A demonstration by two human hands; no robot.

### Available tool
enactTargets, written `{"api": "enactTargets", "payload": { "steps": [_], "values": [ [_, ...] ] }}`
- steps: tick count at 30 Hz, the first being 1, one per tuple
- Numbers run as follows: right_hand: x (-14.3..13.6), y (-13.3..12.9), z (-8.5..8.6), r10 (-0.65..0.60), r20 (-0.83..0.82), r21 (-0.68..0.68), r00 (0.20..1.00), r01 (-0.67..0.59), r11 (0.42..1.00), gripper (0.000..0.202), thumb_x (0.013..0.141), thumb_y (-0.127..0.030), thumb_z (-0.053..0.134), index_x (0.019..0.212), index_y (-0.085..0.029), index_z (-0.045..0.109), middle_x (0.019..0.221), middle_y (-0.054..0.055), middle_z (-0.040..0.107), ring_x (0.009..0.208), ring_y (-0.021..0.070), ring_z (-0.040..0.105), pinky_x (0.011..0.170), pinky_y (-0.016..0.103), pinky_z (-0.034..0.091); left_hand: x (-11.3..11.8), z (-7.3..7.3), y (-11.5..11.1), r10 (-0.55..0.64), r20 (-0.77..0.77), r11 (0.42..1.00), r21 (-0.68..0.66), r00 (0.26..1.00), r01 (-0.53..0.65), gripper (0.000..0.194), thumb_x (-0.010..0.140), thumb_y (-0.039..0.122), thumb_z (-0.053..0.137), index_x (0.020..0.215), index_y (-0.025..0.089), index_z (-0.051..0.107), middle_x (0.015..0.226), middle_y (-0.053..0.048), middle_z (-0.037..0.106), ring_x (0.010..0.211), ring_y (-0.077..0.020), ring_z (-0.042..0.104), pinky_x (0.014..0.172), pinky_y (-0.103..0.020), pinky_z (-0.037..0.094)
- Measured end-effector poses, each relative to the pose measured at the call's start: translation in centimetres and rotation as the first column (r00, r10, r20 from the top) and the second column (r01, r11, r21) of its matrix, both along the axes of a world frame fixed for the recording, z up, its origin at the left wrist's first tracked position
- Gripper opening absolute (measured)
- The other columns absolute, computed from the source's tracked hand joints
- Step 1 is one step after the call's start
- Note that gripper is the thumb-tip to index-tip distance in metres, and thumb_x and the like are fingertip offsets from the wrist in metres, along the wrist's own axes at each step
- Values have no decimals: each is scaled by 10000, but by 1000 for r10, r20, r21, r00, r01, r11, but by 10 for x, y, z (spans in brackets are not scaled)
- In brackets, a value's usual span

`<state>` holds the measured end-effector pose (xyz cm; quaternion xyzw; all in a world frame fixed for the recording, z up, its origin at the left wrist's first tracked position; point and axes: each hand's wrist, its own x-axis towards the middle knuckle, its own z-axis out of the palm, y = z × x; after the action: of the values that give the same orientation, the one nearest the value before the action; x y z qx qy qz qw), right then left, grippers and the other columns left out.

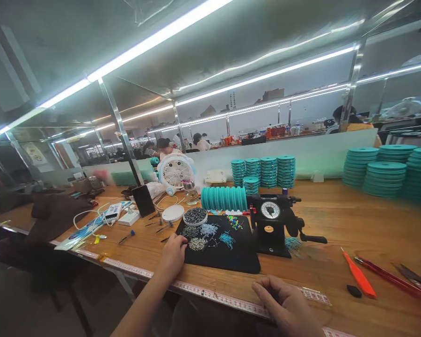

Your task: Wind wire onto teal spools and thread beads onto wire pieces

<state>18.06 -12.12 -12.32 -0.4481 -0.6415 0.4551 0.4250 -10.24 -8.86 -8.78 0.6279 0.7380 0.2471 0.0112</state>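
Note:
My left hand [173, 255] rests at the left edge of a black mat [228, 261], fingers curled and pressed together beside a pile of small metallic pieces [198, 244]. Whatever is between its fingertips is too small to see. My right hand [284, 299] is above the table's front edge, thumb and bent fingers drawn together; their contents cannot be made out. On the mat are a white dish of dark oval pieces [195, 215], pale translucent bits [208, 229], cut teal strands [226, 239] and multicoloured beads [234, 222]. A black winder [271, 229] with a dial, crank and teal spools [224, 199] stands behind.
Teal spool stacks [277, 172] line the back, with taller ones [385, 179] at right. An orange-handled tool [359, 274], red pen-like tool [389, 276] and scissors [414, 277] lie right. A fan [177, 172], jar [191, 194] and cables are left. People sit beyond the partition.

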Motion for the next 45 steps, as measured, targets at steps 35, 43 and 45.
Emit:
{"api": "enactTargets", "payload": {
  "steps": [35, 43, 45],
  "values": [
    [-9, 1, 17, -146, -398, 88, 906, 196, 977, 305, 826, -455, 570, 724, -172, 612, 724, 70, 670, 699, 210, 623, 664, 299, 484, 164, 11, -28, -222, 973, 969, 214, 59, 123, 308, 624, 291, 787, 765, 155, 550, 738, -54, 698, 729, -199, 668, 722, -309, 544],
    [-12, 0, 18, -249, -230, 309, 941, 313, 898, 228, 857, -317, 501, 729, -171, 620, 696, 54, 644, 652, 187, 616, 620, 263, 469, 169, 16, -30, -265, 957, 964, 259, 115, 68, 367, 584, 293, 808, 684, 180, 474, 707, -38, 698, 716, -185, 668, 694, -283, 548],
    [-12, 1, 17, -258, -230, 321, 938, 323, 890, 242, 856, -326, 490, 718, -167, 610, 672, 51, 632, 625, 184, 611, 590, 262, 466, 170, 16, -30, -278, 952, 960, 269, 132, 77, 359, 594, 312, 801, 680, 176, 480, 703, -36, 691, 720, -185, 665, 696, -291, 552]
  ]
}}
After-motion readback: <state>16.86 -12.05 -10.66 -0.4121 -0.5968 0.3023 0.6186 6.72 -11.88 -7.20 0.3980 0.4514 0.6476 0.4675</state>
